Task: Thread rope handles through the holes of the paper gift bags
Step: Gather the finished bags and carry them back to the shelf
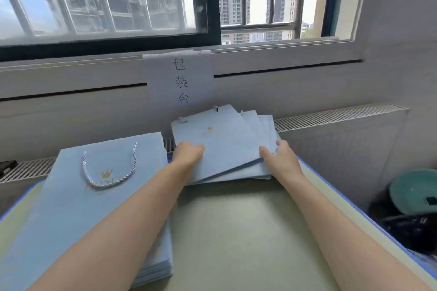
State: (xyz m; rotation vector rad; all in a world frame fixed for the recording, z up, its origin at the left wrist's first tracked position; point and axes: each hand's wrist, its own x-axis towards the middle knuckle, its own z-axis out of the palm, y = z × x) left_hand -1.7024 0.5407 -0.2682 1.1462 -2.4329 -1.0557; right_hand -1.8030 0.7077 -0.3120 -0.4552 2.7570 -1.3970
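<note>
Both forearms are stretched across the worktop (236,231) — a fanned stack of blue bags (224,139) at its far edge is pinched between the left hand (188,152) and right hand (280,157), thumbs on top, fingers hidden beneath.

Left hand (188,152) and right hand (280,157) gripping fanned blue bags (227,146), roped bag stack (94,186) left, green table (236,231)

Left bag stack (71,208) cut by bottom edge; left hand (188,152) fingers under bags (224,144), hidden.
</note>
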